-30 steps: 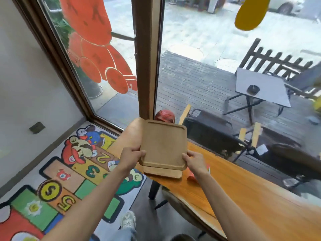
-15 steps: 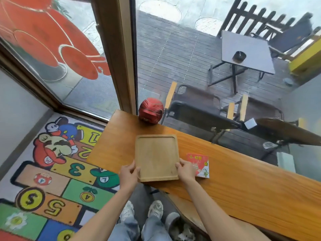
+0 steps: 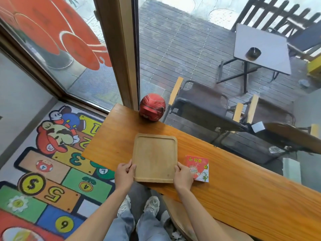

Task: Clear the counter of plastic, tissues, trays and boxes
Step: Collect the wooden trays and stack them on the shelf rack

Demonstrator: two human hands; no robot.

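Note:
A pale wooden tray (image 3: 154,157) lies flat on the orange wooden counter (image 3: 243,180), its near edge at the counter's front edge. My left hand (image 3: 124,174) grips the tray's near left corner. My right hand (image 3: 183,176) grips its near right corner. A small red printed box (image 3: 199,167) lies on the counter just right of the tray, touching my right hand's knuckles. No second tray is visible under this one.
A red helmet-shaped object (image 3: 152,107) stands at the counter's far left end against the window frame (image 3: 121,49). Glass runs along the counter's far side. A colourful play mat (image 3: 43,162) covers the floor to the left. My shoes (image 3: 151,204) are below the counter's edge.
The tray was held tilted up above the counter a second ago; it has come down flat onto the counter. The view has tipped downward, showing the helmet and the red box.

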